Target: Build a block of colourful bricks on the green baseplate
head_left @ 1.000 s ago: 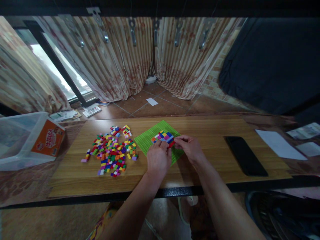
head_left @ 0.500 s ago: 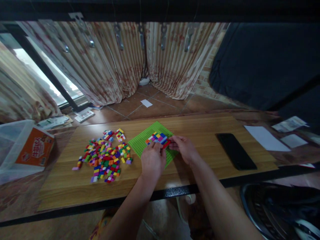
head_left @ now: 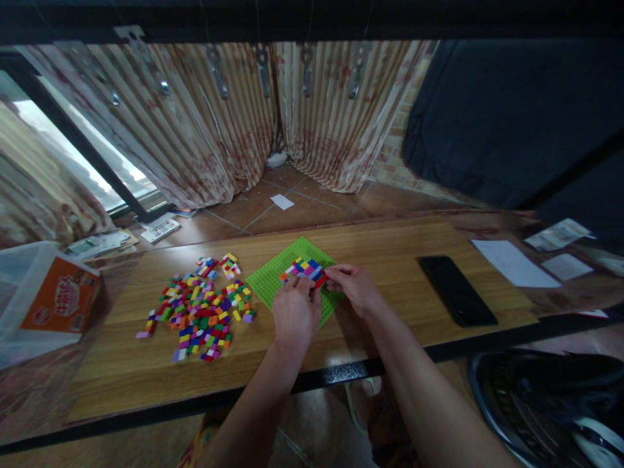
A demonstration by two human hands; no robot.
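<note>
A green studded baseplate [head_left: 270,268] lies turned cornerwise on the wooden board. On its middle sits a patch of joined toy bricks [head_left: 303,266] in blue, yellow, red, white and other colours. My right hand [head_left: 357,288] pinches a red toy brick [head_left: 321,280] between thumb and fingers at the right end of that patch. My left hand [head_left: 295,315] rests over the near side of the patch, its fingers curled and closed close to the red brick. Whatever lies under the left fingertips is hidden.
Loose toy bricks [head_left: 202,309] spread over the left part of the wooden board [head_left: 117,383]. A clear plastic tub [head_left: 19,312] with an orange label stands farther left. To the right lie a black phone [head_left: 455,290] and a white paper sheet [head_left: 514,262].
The view has shifted slightly, so the scene sits a little farther left. My right fingers have moved slightly at the red brick; my left hand keeps its place by the patch.
</note>
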